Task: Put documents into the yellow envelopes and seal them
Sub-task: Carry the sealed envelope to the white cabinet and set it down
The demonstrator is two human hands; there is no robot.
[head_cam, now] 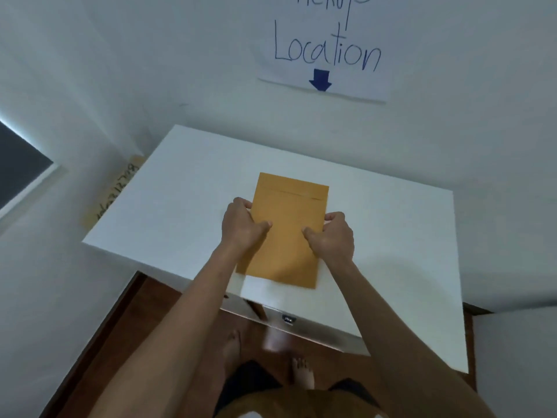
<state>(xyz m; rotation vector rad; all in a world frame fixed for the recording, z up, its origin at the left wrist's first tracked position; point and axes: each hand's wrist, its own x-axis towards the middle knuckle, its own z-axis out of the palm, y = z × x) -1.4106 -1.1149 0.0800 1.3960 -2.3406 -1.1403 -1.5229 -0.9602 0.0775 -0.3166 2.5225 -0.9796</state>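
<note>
A yellow envelope (287,233) lies lengthwise over the white table (376,236), its flap end pointing at the wall and folded down along a crease. My left hand (242,226) grips its left edge, thumb on top and fingers curled under the side. My right hand (330,233) grips the right edge the same way. A strip of white paper (262,286) shows under the envelope's near end. No loose documents are visible.
A paper sign (325,52) reading "Location" with a blue arrow hangs on the wall behind the table. A brown cardboard piece (114,191) with writing leans left of the table. Wooden floor (144,300) and my bare feet (301,372) lie below the table's near edge.
</note>
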